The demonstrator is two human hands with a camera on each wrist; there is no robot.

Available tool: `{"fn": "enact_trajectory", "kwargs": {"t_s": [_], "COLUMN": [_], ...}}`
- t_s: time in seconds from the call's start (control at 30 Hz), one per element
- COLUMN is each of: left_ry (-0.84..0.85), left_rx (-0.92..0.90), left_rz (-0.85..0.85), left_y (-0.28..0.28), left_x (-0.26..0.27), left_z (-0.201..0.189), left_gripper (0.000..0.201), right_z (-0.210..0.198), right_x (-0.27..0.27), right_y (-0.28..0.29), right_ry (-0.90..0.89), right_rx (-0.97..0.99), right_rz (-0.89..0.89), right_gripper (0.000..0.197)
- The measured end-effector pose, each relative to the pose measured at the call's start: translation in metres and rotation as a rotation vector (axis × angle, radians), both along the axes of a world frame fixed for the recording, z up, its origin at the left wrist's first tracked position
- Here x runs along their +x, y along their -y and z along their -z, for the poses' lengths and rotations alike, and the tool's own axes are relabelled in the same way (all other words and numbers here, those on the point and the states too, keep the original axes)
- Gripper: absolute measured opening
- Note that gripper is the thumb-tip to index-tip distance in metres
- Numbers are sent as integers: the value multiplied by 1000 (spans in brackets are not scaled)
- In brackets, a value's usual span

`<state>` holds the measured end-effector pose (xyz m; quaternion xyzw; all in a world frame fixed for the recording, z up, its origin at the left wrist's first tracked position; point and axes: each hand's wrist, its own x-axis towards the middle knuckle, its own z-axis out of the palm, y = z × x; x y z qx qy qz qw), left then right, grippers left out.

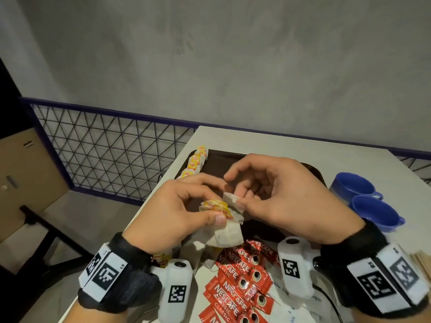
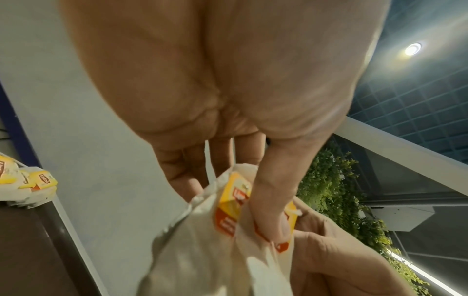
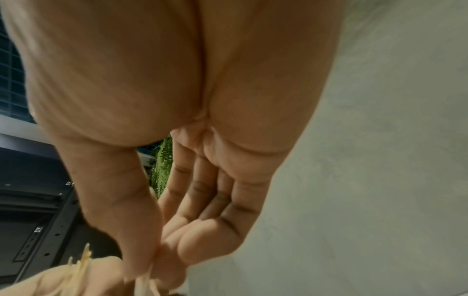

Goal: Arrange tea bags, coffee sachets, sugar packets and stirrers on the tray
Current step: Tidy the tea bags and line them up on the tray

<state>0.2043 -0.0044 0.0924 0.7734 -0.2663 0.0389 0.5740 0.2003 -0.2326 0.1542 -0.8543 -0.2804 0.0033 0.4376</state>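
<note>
Above the brown tray (image 1: 217, 157), tea bags (image 1: 227, 220) between left hand (image 1: 177, 210) and right hand (image 1: 279, 197).

"NESCAFE CLASSIC" on red coffee sachets (image 1: 238, 283), "Lipton" on yellow tea bag tags (image 2: 45, 179)

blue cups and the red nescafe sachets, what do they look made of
Blue cups: likely glazed ceramic, possibly plastic; smooth, even colour, soft sheen.
Red Nescafe sachets: glossy printed foil or plastic film; crinkled, with bright highlights.
</note>
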Motion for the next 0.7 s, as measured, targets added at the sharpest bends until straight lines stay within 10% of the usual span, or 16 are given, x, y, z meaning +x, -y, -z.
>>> {"fn": "enact_trajectory", "kwargs": {"t_s": [0.7], "left_ry": [-143], "left_rx": [-335], "left_rz": [-79], "left_y": [-2], "left_x": [17], "left_z": [17], "left_gripper": [22], "right_z": [13], "right_x": [10], "right_y": [-5], "right_ry": [36], "right_rx": [159], "right_rz": [132], "right_gripper": [8]}}
